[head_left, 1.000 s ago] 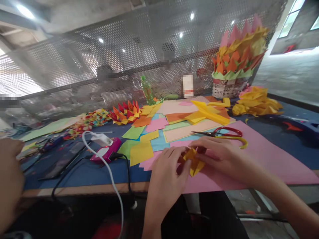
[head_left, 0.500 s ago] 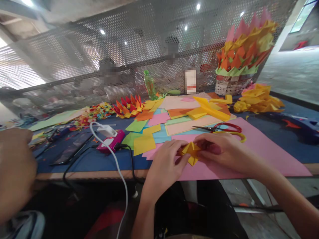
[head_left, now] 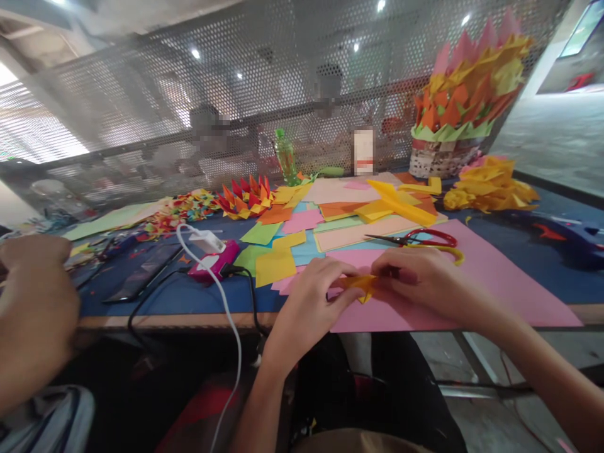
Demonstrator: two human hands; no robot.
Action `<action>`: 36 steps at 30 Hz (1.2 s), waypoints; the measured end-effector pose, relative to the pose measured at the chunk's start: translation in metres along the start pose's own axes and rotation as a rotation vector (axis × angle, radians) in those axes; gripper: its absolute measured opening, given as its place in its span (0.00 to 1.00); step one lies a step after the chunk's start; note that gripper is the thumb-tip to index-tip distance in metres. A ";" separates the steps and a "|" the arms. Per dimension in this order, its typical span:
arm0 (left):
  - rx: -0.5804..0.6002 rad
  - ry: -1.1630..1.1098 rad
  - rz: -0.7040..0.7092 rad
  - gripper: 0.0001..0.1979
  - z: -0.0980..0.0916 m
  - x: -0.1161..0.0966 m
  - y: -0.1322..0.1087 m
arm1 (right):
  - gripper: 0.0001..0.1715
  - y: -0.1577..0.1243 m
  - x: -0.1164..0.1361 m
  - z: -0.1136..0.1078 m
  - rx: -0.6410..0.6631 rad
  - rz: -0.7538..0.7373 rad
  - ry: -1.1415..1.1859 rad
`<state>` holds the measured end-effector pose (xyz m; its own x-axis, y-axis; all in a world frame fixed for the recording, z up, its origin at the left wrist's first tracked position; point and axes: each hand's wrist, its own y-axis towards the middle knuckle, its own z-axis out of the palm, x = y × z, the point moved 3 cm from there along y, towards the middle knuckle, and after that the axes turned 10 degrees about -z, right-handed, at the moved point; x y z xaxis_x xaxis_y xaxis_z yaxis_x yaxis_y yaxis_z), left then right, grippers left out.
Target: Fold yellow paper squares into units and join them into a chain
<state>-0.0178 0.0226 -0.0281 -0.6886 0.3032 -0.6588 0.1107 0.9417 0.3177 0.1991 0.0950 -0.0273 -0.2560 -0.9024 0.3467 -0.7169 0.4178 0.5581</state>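
Between my two hands is a small folded yellow paper piece, above the large pink sheet at the table's front edge. My left hand pinches its left side between thumb and fingers. On its right side, my right hand grips it, fingers bent and partly hiding it. Scissors with red and yellow handles lie just beyond my right hand. Past my left hand are loose sheets, among them a yellow square and a pink one.
A purple power adapter with cables and a dark phone lie left. Another person's arm reaches in at far left. Behind stand a green bottle, a folded-paper ring and a tall paper-covered basket. A perforated screen borders the table.
The yellow paper piece has tilted flatter between my fingers, so less of its folded face shows. The view has shifted slightly. The other person's arm at left has moved a little.
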 end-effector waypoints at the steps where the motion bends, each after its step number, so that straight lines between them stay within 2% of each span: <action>1: -0.003 0.016 0.008 0.03 -0.001 0.000 0.000 | 0.09 0.000 -0.001 0.000 0.002 0.000 -0.008; 8: 0.050 0.218 0.131 0.10 0.003 -0.004 0.001 | 0.07 -0.002 -0.003 0.007 0.014 -0.094 -0.055; 14: 0.095 0.356 0.223 0.10 0.001 -0.004 -0.007 | 0.17 -0.005 0.006 0.006 0.010 -0.238 -0.094; 18: 0.096 0.360 0.264 0.09 -0.002 -0.003 -0.014 | 0.17 -0.015 0.011 0.002 0.036 -0.297 -0.124; 22: 0.093 0.370 0.275 0.09 -0.002 -0.005 -0.019 | 0.23 -0.033 0.010 0.004 0.082 -0.291 -0.179; 26: 0.086 0.419 0.272 0.11 0.001 -0.007 -0.023 | 0.23 -0.044 0.016 0.008 0.062 -0.274 -0.239; 32: 0.100 0.500 0.253 0.12 -0.001 -0.011 -0.024 | 0.19 -0.037 0.034 0.009 0.006 -0.280 -0.259; 36: 0.160 0.523 0.335 0.15 -0.005 -0.008 -0.019 | 0.15 -0.032 0.036 0.009 -0.033 -0.287 -0.248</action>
<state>-0.0179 0.0020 -0.0255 -0.8520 0.5121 -0.1087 0.4588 0.8304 0.3161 0.2074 0.0478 -0.0393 -0.1997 -0.9797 -0.0178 -0.7619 0.1438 0.6315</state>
